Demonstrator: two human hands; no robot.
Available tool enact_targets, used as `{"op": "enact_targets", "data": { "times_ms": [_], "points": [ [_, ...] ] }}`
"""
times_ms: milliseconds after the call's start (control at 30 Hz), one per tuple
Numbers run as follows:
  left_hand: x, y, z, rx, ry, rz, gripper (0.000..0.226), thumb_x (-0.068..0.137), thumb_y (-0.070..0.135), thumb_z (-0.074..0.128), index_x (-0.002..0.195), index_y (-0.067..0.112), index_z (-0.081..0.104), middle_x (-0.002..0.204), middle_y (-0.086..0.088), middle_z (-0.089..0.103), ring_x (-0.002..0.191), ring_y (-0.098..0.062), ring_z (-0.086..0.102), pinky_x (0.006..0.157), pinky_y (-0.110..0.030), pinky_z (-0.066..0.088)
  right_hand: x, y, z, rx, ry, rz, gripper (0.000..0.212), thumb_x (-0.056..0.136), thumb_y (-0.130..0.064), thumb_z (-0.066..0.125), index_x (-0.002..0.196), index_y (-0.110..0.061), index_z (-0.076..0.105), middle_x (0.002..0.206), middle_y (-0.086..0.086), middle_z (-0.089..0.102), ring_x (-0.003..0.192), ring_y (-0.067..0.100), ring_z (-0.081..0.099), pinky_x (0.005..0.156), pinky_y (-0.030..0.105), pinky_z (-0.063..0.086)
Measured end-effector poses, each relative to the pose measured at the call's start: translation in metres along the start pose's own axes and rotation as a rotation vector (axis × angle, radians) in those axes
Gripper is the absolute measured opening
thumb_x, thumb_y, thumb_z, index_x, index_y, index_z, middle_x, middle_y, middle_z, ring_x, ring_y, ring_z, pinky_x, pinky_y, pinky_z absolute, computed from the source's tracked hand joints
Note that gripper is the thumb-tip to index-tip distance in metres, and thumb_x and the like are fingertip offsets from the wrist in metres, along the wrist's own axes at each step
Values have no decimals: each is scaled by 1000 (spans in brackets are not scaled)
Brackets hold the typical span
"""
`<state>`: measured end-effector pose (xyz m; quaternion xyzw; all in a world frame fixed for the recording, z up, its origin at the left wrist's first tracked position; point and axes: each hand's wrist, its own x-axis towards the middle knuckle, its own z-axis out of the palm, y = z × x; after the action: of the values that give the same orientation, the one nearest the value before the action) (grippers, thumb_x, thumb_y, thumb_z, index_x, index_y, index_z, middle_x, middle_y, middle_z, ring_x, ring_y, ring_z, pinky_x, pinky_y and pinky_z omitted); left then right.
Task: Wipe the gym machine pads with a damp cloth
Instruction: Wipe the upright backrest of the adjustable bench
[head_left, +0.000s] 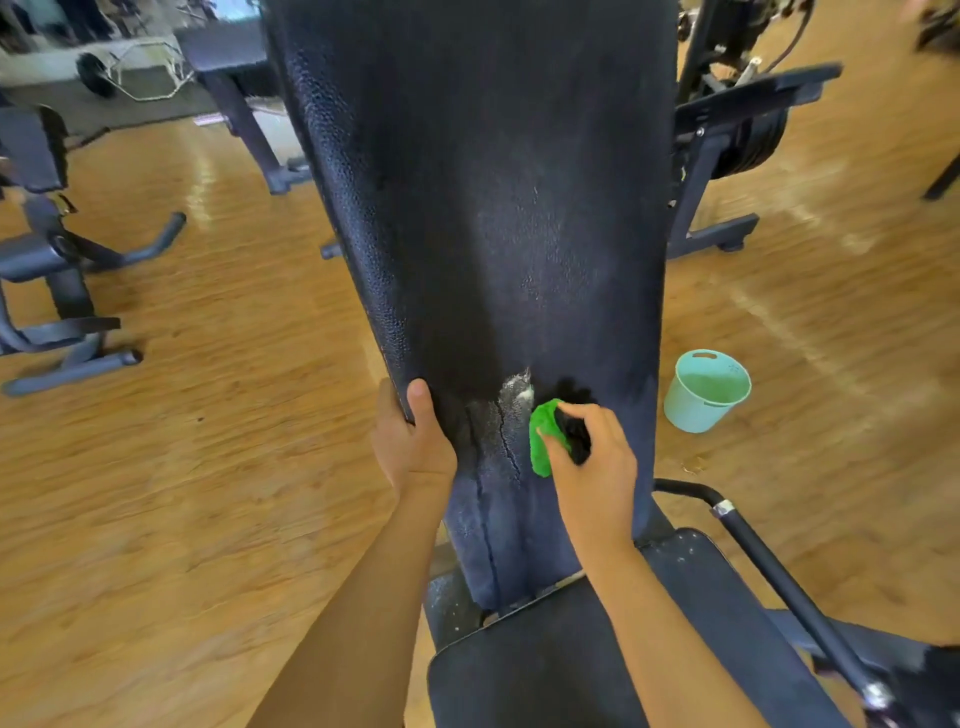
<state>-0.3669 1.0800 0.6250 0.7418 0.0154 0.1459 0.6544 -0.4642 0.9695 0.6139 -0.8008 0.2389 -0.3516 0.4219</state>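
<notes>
Nearest the camera, the seat pad (571, 670) looks unwiped, while the right hand (592, 457) presses a bunched green cloth (543, 441) against the back pad (478, 208) near its lower edge, the left hand (413, 441) gripping its left edge; most appears undone.

A light green bucket (707, 391) stands on the shiny wooden floor (218, 467). Other dark gym machines (57, 291) stand around the room. One far machine holds a stack of black weight plates (753, 143). A silver bar frame (140, 70) lies at the back.
</notes>
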Motion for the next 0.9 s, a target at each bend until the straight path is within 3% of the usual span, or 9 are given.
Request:
{"op": "enact_targets", "data": {
  "times_ms": [67,167,233,367,500,600,767,900],
  "points": [
    [-2,4,-1,12,-13,24,78,78,63,25,119,6,60,92,15,52,82,0,46,74,-19,31,12,-22,1,84,48,-2,27,81,-6,72,106,-14,65,101,0,62,94,11,57,82,27,47],
    [-3,9,-2,7,-32,31,78,77,63,25,118,7,59,87,27,47,79,11,40,69,-16,29,35,-51,5,144,99,-19,26,81,-9,71,105,-15,65,101,2,63,93,11,57,80,23,44],
    [-3,9,-3,24,-25,31,79,77,64,23,116,6,60,84,24,47,77,10,39,66,-18,28,39,-57,8,151,113,-21,25,82,-10,71,106,-15,65,102,2,64,94,10,57,80,21,42],
    [-3,7,-2,71,9,32,84,75,68,21,115,5,60,91,10,53,84,-9,46,67,-23,27,15,-33,9,120,74,-1,25,82,-9,72,105,-14,64,99,2,63,91,11,57,77,19,43],
    [-2,6,0,73,23,13,85,76,68,21,117,5,60,97,6,57,97,-26,56,73,-24,31,-13,-4,8,44,-4,100,25,83,-9,71,106,-16,64,99,0,60,92,16,58,79,35,50],
    [-2,6,1,59,33,21,85,75,67,22,117,4,61,98,4,57,101,-30,57,75,-25,33,-16,1,5,33,-29,115,26,83,-8,71,107,-15,65,101,0,61,93,17,59,80,39,51],
    [-1,1,1,91,74,0,93,74,71,19,120,1,59,114,-19,64,107,-36,56,84,-38,41,10,-28,-3,138,-17,14,27,82,-10,72,107,-18,66,101,-1,62,96,17,60,83,35,51],
    [-2,4,1,102,78,-19,94,73,69,20,115,-6,59,111,-27,62,104,-40,55,84,-42,40,40,-58,0,165,22,-114,24,81,-11,73,104,-15,66,97,0,63,94,19,59,79,32,49]
  ]
}}
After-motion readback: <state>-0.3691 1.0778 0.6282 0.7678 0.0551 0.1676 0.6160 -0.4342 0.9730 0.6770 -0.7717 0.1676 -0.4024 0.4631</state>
